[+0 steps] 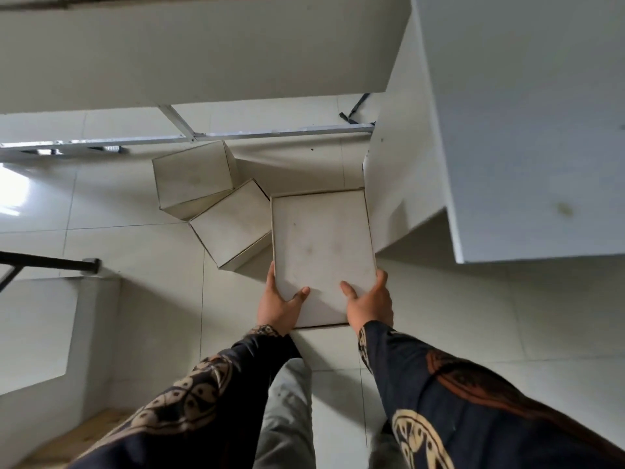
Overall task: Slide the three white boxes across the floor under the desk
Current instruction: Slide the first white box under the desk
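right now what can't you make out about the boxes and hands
All in the head view:
- Near box: its near corners are covered by the left hand and right hand; whether it rests on the floor is unclear.
- Middle box: its right corner is hidden behind the near box.
- Far box: its lower edge is hidden behind the middle box.
- Both hands: the fingers wrapped round the box sides are out of sight.

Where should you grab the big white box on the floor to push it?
Grip the big box at its two near corners, coming from the near end, as the left hand and right hand do. It lies flat and long, pointing away, so pushing from that end probably slides it straight.
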